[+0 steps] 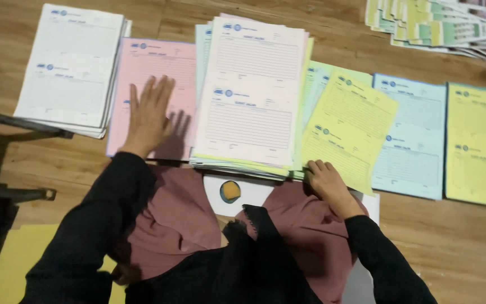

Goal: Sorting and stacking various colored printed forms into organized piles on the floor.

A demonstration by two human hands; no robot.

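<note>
Pressed the left hand (148,115) flat, fingers spread and released, on the pink stack (153,65) directly beneath the palm. Curled the right hand (327,179) at the near corner of the loose yellow sheet (347,129), fingertips on its edge; could not tell whether pinched or only touched.

Judged as a sorting-and-gathering step among coloured forms: steadied one stack, reached for one leaf. Would call, for any lift of that leaf, for a clean grip on a single sheet, without dragging the green sheets (324,76) under it just beyond the right fingertips.

Counted, outward from the hands:
- one white stack (71,67), just left of the left hand, apart from it;
- one tall mixed stack (254,90) with a white form on top, between the two hands, touching the pink one;
- one blue stack (412,141), just right of the right hand;
- one yellow stack (479,146), further right, beside the blue;
- one fanned pile (440,25) of green and yellow slips, far ahead of the right hand;
- one small round orange thing (230,191) in a dish, between the wrists, close to the body;
- one yellow paper (12,259) behind the left elbow.

Found all of it on a wooden floor (451,247). Saw two hands, no others.
</note>
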